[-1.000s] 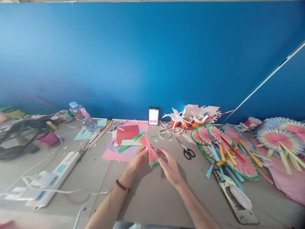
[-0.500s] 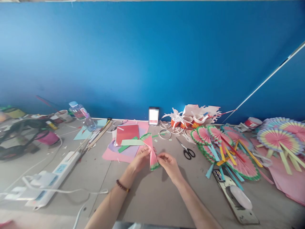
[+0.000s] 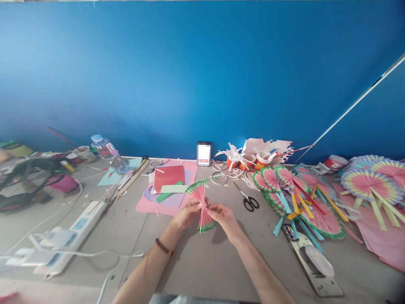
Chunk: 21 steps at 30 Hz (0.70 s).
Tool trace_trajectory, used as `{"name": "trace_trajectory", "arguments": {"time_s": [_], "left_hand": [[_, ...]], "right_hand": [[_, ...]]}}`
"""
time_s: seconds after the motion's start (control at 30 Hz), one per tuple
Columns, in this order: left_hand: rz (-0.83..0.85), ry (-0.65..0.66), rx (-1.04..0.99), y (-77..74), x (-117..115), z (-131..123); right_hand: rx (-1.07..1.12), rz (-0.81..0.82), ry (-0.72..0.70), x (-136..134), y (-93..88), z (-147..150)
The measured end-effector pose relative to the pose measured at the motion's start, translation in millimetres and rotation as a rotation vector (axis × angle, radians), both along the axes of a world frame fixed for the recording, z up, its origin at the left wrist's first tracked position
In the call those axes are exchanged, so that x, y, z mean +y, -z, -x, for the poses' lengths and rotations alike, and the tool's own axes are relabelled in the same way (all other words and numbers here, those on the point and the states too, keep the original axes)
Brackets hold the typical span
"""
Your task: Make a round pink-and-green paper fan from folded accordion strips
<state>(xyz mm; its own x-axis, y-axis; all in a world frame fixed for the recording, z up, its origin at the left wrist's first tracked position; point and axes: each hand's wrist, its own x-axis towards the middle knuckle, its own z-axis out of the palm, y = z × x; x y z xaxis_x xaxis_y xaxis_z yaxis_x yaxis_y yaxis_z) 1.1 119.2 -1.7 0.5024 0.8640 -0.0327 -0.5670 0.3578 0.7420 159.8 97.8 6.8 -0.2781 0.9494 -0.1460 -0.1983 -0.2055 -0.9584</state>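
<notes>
A pleated pink paper fan with green edges point(image 3: 201, 205) is pinched at its waist between both my hands, its two ends flaring out above and below. My left hand point(image 3: 186, 213) grips it from the left, fingers closed on the folds; a dark bead bracelet sits on that wrist. My right hand point(image 3: 224, 217) pinches the same middle from the right. Both hands hover just over the grey table point(image 3: 196, 261).
Black scissors point(image 3: 248, 199) lie right of my hands. A pile of finished fans point(image 3: 297, 198) fills the right side. Coloured paper sheets point(image 3: 169, 185), a phone point(image 3: 203, 153), tape cups point(image 3: 249, 160), a water bottle point(image 3: 106, 150) and a power strip point(image 3: 72, 236) surround the spot.
My right hand came in from open beside the fan to pinching its middle. The fan turned more upright and its ends spread wider.
</notes>
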Motion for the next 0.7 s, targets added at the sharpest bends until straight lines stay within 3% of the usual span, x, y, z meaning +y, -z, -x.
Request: {"name": "trace_trajectory", "arguments": {"time_s": [0.3,0.5,0.7], "left_hand": [[0.060,-0.096,0.023,2.4,-0.2,-4.4],[0.003,-0.064,0.033,-1.7,-0.7,-5.9],[-0.071,-0.114,0.064,-1.0,-2.2,-6.9]], "right_hand": [[-0.040,-0.031,0.011,-0.2,4.9,-1.5],[-0.030,-0.045,0.018,-1.0,3.1,-1.2],[-0.101,-0.092,0.034,-1.5,-0.6,-1.7]]}}
